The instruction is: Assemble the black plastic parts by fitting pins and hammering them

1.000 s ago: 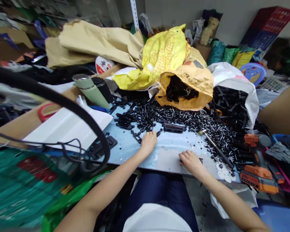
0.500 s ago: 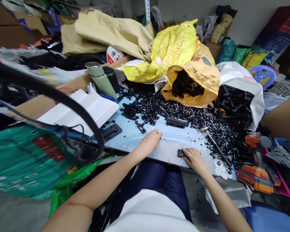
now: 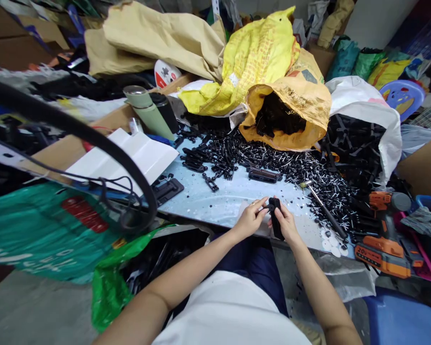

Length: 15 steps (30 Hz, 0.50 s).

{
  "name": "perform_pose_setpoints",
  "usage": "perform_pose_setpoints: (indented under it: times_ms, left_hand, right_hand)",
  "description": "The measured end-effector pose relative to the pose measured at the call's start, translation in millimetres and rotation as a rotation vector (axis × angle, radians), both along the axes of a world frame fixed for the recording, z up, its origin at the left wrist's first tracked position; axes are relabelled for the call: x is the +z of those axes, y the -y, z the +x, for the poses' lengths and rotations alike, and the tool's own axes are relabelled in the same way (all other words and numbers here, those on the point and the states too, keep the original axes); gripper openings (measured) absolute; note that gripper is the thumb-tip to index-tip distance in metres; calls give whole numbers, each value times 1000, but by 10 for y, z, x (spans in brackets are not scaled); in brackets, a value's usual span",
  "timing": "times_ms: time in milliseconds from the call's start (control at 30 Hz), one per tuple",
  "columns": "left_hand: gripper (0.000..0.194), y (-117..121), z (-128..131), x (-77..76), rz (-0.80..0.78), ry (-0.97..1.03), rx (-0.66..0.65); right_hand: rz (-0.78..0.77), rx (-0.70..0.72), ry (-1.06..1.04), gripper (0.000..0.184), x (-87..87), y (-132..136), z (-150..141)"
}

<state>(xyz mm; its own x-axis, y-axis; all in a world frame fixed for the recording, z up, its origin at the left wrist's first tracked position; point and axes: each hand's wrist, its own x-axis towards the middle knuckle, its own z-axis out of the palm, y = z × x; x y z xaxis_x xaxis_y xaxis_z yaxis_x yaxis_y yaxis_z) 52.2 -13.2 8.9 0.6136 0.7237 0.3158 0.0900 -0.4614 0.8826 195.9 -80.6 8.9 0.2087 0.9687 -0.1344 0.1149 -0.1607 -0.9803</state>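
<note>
Near the table's front edge my right hand [image 3: 286,225] is wrapped round a long black plastic part [image 3: 277,230], which stands tilted up with its rounded end away from me. My left hand [image 3: 250,219], a ring on one finger, meets it from the left. Its fingers pinch a small black piece against the upper end of that part; the piece's exact shape is too small to make out. Beyond the hands lie a black slotted block [image 3: 264,175] and a loose black linkage piece [image 3: 210,182] on the pale blue tabletop [image 3: 201,211].
A heap of black parts and metal pins [image 3: 294,167] spreads across the back. To the right are a hammer [image 3: 325,211], white discs [image 3: 332,242] and an orange cordless drill [image 3: 384,254]. An orange sack [image 3: 290,139] and a green flask [image 3: 153,117] stand behind. A black cable-like band [image 3: 104,143] crosses the left.
My left hand has moved right to meet my right hand. The black part, earlier low on the table under my right hand, is now lifted and turned upright. The view has shifted slightly.
</note>
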Motion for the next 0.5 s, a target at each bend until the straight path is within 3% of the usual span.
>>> perform_pose_setpoints:
  times_ms: [133, 267, 400, 500]
  left_hand:
    - [30, 32, -13, 86, 190, 5, 111]
    - [29, 101, 11, 126, 268, 8, 205]
    - [31, 165, 69, 172, 301, 94, 336]
    - [30, 107, 58, 197, 333, 119, 237]
  right_hand:
    - [180, 87, 214, 57, 91, -14, 88]
    - [305, 153, 406, 49, 128, 13, 98]
    - [375, 7, 416, 49, 56, 46, -79]
    - [396, -48, 445, 50, -4, 81, -166]
